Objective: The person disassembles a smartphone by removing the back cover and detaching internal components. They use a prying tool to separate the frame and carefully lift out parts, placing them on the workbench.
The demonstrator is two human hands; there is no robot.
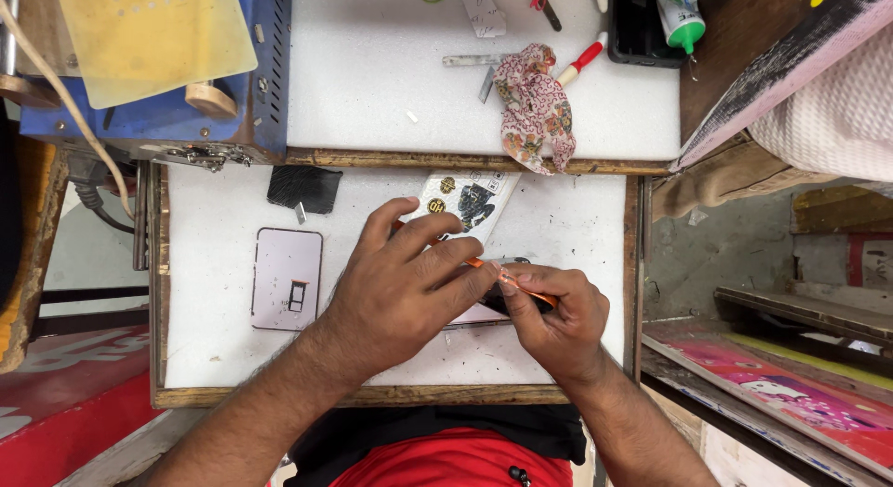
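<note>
Head camera, close, straight down

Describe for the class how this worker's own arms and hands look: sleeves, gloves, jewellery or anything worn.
Both arms are bare from the frame's lower edge to the fingertips: no sleeves, gloves, watch or bracelet. The left hand and right hand show no rings. Both forearms are hairy, and the nails are short. A red garment with a dark layer above it covers the torso.

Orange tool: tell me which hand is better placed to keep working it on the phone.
Right, probably. The right hand pinches the orange tool over the phone, while the left hand lies flat across the phone, seemingly steadying it.
</note>
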